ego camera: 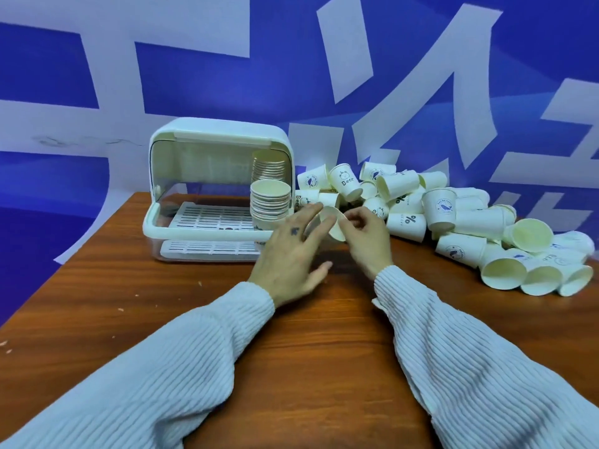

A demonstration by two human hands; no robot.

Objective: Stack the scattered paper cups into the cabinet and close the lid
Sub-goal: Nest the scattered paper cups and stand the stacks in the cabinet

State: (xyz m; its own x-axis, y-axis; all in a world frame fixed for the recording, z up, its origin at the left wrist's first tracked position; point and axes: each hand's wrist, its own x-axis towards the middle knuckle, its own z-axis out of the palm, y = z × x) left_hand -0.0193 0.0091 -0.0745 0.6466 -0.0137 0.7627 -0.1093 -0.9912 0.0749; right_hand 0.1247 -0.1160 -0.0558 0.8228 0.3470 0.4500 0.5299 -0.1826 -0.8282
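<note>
While both hands meet just right of the cabinet (pixel 220 189), right hand (pixel 364 236) pinches a paper cup (pixel 330 223) by its rim; left hand (pixel 291 254), fingers straight, touches it. Lid raised, two cup stacks (pixel 270 202) inside. Loose cups (pixel 470 218) heaped right on the surface (pixel 162 312).

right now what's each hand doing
Left hand: open, fingers straight against the paper cup.
Right hand: fingers pinch that cup.

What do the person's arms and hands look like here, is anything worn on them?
Both arms wear long, loose sleeves of pale, ribbed knit that end at the wrists. The left hand and right hand are bare: no gloves, rings or watch show. The left hand has a small dark mark on its back.
</note>
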